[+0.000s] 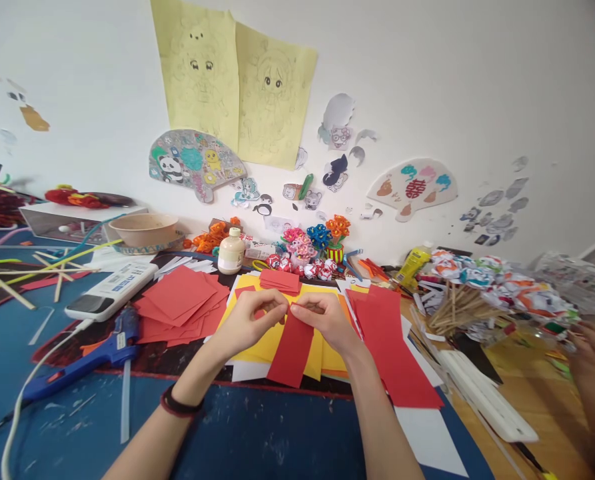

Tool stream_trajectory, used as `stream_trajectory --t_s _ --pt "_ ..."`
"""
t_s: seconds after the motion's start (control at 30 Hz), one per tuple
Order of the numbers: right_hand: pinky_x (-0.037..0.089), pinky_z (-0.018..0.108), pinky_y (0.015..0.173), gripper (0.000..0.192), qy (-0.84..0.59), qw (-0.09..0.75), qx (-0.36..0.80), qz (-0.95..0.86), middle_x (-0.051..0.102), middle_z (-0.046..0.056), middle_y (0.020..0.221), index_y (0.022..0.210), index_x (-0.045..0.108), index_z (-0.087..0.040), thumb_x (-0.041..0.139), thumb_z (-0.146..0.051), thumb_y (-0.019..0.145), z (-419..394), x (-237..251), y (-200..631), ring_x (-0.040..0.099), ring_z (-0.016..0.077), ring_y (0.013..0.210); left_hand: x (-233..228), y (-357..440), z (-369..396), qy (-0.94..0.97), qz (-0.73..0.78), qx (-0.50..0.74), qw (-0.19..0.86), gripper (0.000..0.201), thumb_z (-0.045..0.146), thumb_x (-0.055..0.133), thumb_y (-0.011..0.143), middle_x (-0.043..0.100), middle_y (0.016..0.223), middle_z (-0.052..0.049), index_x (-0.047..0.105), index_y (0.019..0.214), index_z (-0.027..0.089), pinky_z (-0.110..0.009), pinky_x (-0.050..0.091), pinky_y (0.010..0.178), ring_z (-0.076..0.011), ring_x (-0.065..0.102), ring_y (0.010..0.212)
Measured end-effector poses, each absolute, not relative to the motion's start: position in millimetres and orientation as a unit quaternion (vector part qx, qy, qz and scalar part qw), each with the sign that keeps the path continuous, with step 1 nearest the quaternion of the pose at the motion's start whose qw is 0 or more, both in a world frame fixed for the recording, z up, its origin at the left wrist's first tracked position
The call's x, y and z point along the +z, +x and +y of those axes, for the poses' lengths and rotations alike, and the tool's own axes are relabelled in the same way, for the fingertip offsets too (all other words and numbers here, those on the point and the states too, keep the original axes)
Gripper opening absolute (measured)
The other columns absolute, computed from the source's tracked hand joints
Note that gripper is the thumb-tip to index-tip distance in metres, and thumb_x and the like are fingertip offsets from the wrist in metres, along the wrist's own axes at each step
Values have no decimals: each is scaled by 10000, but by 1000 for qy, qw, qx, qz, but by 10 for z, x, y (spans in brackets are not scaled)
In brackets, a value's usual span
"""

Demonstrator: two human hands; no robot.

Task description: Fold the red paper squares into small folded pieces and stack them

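Note:
A red paper strip (pixel 291 352) hangs at a tilt from my right hand (pixel 327 321), whose thumb and fingers pinch its upper end. My left hand (pixel 256 320) is closed in a pinch right beside that upper end; whatever lies between its fingertips is hidden. Beneath both hands are yellow paper sheets (pixel 257 352). To the left lies a pile of red paper squares (pixel 180 297), and to the right are longer red sheets (pixel 394 353). A small stack of red paper pieces (pixel 280 281) sits just beyond my hands.
At left lie a blue glue gun (pixel 82 367), its cord and a white power strip (pixel 112 291). A glue bottle (pixel 231 251) and paper flowers (pixel 302 243) stand by the wall. Sticks (pixel 452 310) and a white bar (pixel 487 397) are at right, near another person's hand (pixel 594 360).

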State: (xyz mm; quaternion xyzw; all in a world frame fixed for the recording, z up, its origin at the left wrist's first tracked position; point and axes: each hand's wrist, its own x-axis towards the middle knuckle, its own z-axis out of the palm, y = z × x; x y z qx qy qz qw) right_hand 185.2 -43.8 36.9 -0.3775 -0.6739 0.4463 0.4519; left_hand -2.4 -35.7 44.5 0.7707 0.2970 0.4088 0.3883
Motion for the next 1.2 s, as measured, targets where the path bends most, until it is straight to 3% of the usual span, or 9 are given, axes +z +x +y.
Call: stream_trajectory --t_s 0.4,0.83,1.2 --pt "331 245 534 274 -389 441 439 -680 611 15 675 748 699 -161 654 -427 793 -447 382 1871 488 126 593 445 -21 -357 776 295 406 383 208 299 525 865 643 728 -27 631 767 149 -236 430 646 -132 562 690" --pt "358 244 529 271 -398 444 406 -693 610 19 666 731 698 -168 646 -426 795 -436 374 1873 502 133 596 441 -17 -369 776 311 410 365 195 275 525 843 637 701 -31 629 737 149 -237 432 619 -127 550 659" --pt "467 293 738 198 -372 458 409 -696 684 37 829 818 699 -192 612 -370 824 -417 323 1813 616 197 806 344 40 -347 768 336 452 304 101 135 512 757 558 607 26 594 702 154 -192 388 565 -87 483 579"
